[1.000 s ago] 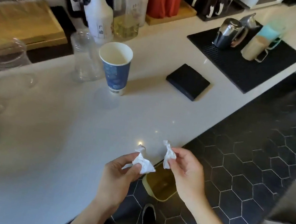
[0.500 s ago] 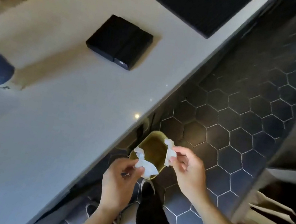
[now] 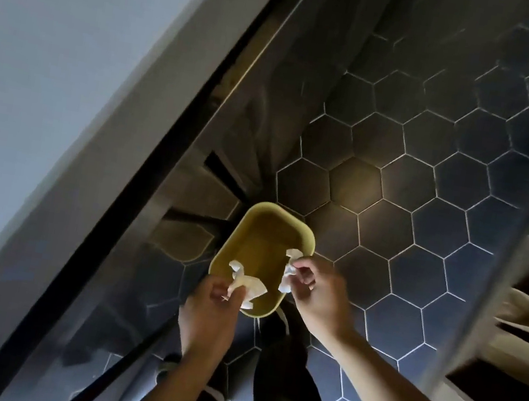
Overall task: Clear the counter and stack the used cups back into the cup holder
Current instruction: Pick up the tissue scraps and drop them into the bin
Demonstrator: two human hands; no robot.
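Both hands hang over the yellow bin (image 3: 253, 229) on the floor at the desk (image 3: 69, 65) edge, bin's long axis approx 1–7 o'clock: left hand (image 3: 209, 313) fingers pinch a paper scrap (image 3: 248, 282) above its 7 o'clock rim, right hand (image 3: 315, 286) fingers pinch another scrap (image 3: 288, 271) at 4 o'clock, so drops likely land inside.

A: What colour was the bin (image 3: 254, 223)?
B: Mustard yellow. The scraps (image 3: 244, 284) held over it were white.
A: The floor (image 3: 433, 178)?
B: Dark grey hexagon tiles with pale grout.
A: And the counter (image 3: 55, 46), left?
B: Pale grey-white, with a black edge.
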